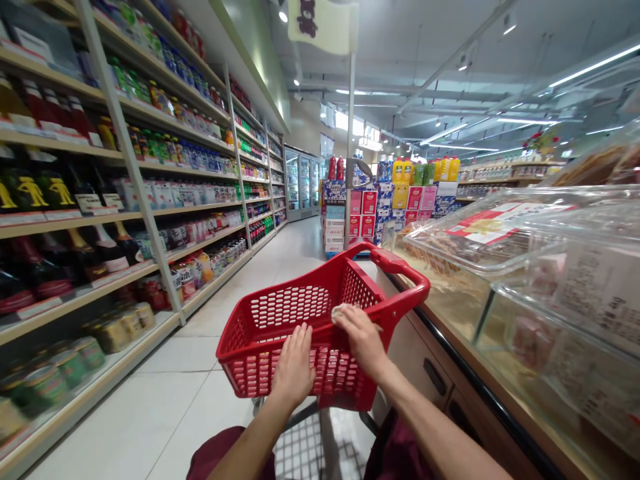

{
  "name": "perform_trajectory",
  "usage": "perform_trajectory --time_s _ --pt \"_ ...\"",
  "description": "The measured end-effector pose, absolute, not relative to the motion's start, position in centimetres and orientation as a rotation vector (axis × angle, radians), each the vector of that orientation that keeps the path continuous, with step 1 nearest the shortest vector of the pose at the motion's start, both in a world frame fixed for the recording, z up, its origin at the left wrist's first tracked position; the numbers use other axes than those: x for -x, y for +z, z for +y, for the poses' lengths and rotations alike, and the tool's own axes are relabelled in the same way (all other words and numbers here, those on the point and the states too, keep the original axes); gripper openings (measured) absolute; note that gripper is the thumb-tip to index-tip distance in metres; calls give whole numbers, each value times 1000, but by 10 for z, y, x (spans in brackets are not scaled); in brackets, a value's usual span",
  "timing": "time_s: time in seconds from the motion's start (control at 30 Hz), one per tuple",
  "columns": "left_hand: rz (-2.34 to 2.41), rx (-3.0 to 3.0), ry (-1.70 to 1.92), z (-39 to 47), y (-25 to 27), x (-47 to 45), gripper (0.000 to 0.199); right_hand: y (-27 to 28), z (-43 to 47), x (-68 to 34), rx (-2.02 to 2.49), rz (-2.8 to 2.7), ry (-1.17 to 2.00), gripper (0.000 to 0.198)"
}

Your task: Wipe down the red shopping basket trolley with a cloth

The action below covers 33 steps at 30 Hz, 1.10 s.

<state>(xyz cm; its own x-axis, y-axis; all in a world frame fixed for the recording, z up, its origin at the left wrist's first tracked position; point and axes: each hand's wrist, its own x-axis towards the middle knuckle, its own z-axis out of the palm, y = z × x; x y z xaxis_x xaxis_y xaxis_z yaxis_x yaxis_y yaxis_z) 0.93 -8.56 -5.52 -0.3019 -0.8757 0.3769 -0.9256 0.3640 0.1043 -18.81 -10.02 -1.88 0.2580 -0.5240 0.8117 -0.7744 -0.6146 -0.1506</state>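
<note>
A red plastic shopping cart [280,300] with perforated walls stands right in front of me, turned sideways, its handle [400,267] toward the right. My left hand [295,363] lies with fingers stretched along the near outer wall, the fingertips close to the rim. On the near rim, closer to the handle, rests my right hand [357,333], its fingers bent over a small crumpled whitish cloth or tissue [338,311] that is mostly hidden under them. The visible inside of the basket holds nothing. A metal lower rack [313,443] shows beneath it.
Tall shelves [195,140] of bottles and cans line the left side. To the right, a counter [435,347] carries clear plastic food boxes [480,227] close to the handle. Stacked drink cartons [363,217] and a pole [351,133] stand ahead, with glass-door fridges [300,180] farther back.
</note>
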Motion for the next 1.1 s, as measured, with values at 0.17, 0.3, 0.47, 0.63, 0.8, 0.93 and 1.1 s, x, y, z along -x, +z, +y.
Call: perform_trajectory --time_s 0.17,0.3,0.47,0.63,0.8,0.93,1.1 --pt "-2192 -1561 271 -88 -63 -9 68 -20 -93 262 -1624 -1464 1645 39" --pt "-2234 -1557 288 -90 -64 -10 67 -82 -76 253 -1799 -1479 1528 32" --pt "-2236 -1595 287 -90 -60 -8 69 -82 -65 246 -1848 -1480 1553 35" --pt "-2234 -1613 226 -88 -57 -5 69 -48 -82 255 -1690 -1446 1602 37" --pt "-2266 -1609 176 -88 -53 -7 71 -99 -70 238 -1971 -1462 1422 36" --pt "-2256 -1617 188 -87 -53 -8 70 -59 -68 251 -1736 -1413 1580 35" --pt "-2256 -1619 150 -86 -53 -8 69 -2 -102 269 -1595 -1423 1546 43"
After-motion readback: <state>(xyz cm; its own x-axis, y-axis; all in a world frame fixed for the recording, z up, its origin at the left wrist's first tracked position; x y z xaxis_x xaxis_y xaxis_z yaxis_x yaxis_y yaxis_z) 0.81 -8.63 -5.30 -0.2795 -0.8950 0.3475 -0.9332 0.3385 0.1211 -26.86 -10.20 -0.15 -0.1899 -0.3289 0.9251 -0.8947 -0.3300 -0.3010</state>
